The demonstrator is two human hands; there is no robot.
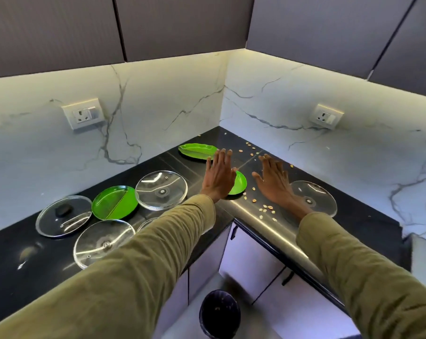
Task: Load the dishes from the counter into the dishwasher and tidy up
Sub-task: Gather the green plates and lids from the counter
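On the black L-shaped counter lie three green plates: a leaf-shaped one near the corner, a divided round one at the left, and one partly hidden under my left hand. Several clear glass lids lie around: one with a black knob, one in the middle, one near the front, one at the right. Both hands hover flat with straight fingers, holding nothing. My right hand is beside the right lid.
Scattered crumbs or seeds lie on the counter around the corner and the front edge. A dark bin stands on the floor below. Two wall sockets sit on the marble backsplash. Dark cabinets hang overhead.
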